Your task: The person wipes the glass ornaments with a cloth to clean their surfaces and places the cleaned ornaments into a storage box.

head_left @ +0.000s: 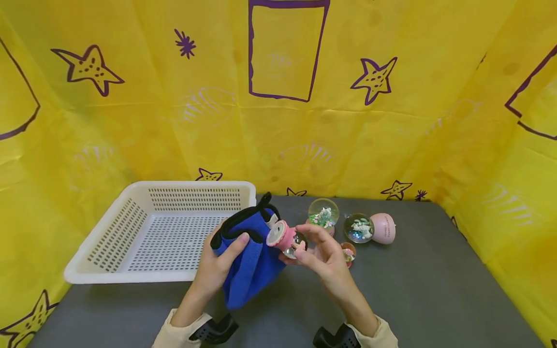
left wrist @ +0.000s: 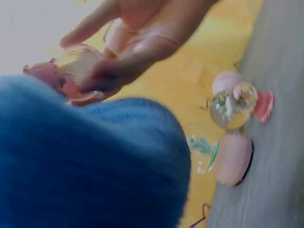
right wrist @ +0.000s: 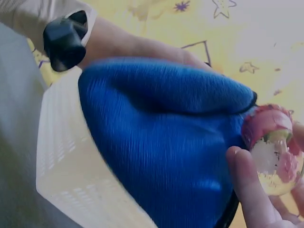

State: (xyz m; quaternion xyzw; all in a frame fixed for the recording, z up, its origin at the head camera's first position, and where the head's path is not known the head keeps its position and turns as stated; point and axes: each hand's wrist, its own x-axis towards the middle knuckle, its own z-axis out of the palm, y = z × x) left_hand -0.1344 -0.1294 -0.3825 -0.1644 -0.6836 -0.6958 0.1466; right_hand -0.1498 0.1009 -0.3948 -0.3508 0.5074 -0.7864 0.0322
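Above the dark grey tabletop (head_left: pixel 435 285): a small clear globe with a ruffled pink base (head_left: pixel 285 237), tipped so the base points up and left, close to a blue cloth with black edging (head_left: pixel 266 266); contact between them is hard to tell.
Left hand (head_left: pixel 216 267): grips the cloth, thumb over its folds.
Right hand (head_left: pixel 327 257): grasps the small globe between thumb and fingers.
Basket side: white perforated plastic basket (head_left: pixel 130 278), left, partly behind the cloth.
Other globes: upright clear globe (head_left: pixel 323 214); pink-based globe (head_left: pixel 383 228) lying sideways; smaller coral-based globe (head_left: pixel 349 254) nearest the right hand.
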